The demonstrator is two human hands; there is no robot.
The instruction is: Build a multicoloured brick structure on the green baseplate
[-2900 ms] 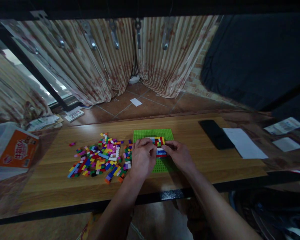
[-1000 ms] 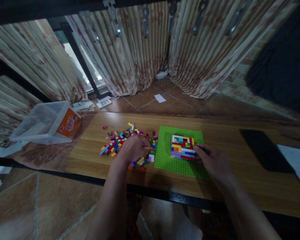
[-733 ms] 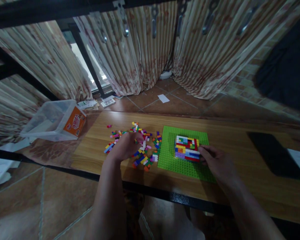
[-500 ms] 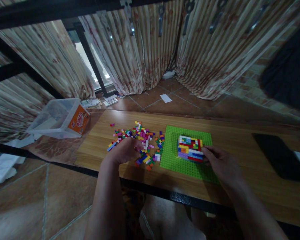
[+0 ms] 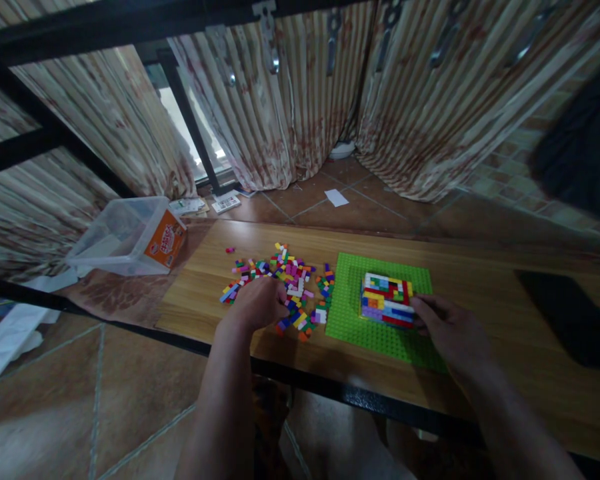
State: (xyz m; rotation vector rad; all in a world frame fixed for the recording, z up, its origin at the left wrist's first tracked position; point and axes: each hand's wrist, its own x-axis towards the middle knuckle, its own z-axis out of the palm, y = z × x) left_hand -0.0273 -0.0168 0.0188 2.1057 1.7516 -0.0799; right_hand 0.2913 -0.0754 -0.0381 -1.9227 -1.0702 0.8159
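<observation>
My left hand [image 5: 260, 303] is over the near left part of a loose pile of small toy bricks [image 5: 296, 267]. Its fingers are curled and closed, and whatever is in them is hidden under the hand. On a green studded baseplate [image 5: 347, 303] sits a low rectangular block built of toy bricks [image 5: 387, 300], with white, red, yellow and blue pieces on top. My right hand [image 5: 447, 327] closes thumb and fingers at the right side of this block; its fingertips are partly hidden.
The wooden table [image 5: 190, 287] has a dark front edge. A dark flat panel [image 5: 560, 317] lies at the right. Beyond the left end stands a clear plastic box [image 5: 115, 240] with an orange label. Curtains [image 5: 300, 113] hang behind, and a piece of paper [image 5: 337, 197] lies on the tiled floor.
The whole view has shifted slightly, moving things a little to the right. My left hand's fingers have curled in more over the bricks. My right hand stays at the block's side.
</observation>
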